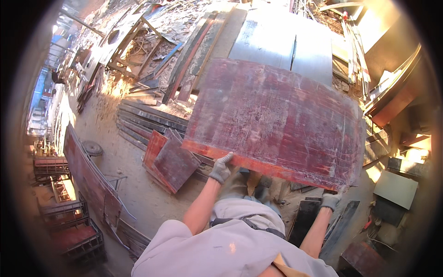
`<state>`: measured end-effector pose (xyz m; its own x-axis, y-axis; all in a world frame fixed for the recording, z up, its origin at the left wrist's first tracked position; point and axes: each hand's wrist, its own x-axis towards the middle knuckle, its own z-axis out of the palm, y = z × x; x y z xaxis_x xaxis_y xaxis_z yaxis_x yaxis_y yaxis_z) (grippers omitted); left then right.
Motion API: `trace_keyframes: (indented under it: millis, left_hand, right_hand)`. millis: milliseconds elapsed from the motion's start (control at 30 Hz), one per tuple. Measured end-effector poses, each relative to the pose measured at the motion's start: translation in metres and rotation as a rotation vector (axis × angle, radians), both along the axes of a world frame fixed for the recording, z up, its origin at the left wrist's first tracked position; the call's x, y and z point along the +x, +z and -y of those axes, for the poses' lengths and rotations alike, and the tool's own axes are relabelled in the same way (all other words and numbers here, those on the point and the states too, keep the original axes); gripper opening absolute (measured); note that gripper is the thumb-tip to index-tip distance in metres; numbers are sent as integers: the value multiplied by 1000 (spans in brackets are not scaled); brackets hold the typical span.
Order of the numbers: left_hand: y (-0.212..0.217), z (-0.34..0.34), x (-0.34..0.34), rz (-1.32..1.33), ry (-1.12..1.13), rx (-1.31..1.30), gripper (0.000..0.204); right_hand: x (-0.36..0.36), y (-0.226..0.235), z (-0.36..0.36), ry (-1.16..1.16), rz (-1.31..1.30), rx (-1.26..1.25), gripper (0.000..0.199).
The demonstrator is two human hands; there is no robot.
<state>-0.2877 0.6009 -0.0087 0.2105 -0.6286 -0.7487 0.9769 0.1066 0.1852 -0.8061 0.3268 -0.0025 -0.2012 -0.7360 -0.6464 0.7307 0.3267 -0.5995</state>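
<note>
A wide dark-red wooden panel (272, 120), scuffed and streaked with pale dust, spans the space in front of me. Its near edge is orange-red. My left hand (221, 169), in a grey glove, grips that edge toward the left, thumb on top and fingers hidden below. Near the right corner, my right hand (330, 200), gloved too, holds the same edge from beneath; its fingers are mostly covered by the panel. Beyond the panel lies a pale metal-grey sheet (263, 39), partly hidden under the panel's far edge.
Smaller red boards (173, 161) lean by stacked dark planks (150, 120) on the left. Farther left are a long upright panel (90, 171), a wheel (92, 148) and a loaded rack (76, 235). A dark box with a pale top (396, 189) stands right.
</note>
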Motion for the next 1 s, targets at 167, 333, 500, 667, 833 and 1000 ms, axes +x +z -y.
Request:
trace_keyframes:
  millis: [167,333,500,667,833,1000]
  left_hand:
    - [3,30,10,29,141,165,27]
    - [8,30,19,64,134,246,26]
    - [-15,33,33,127,129,201,24]
    - [-11,50,45,205,114,307,25]
    - [53,30,17,1151,-517,1069,46]
    - [55,55,27,2380,-479,631,60]
  right_hand:
    - [36,-43,24,-81,-40,221,64]
    - [44,-44,15,-139,-182,326,62]
    - [63,-45,11,-38,-78,246,58]
    - [80,-49,25,-111,-103,239,62]
    - [81,-51,26,-60,-58,113,58]
    - [89,-42,27,-110,-70,218,57]
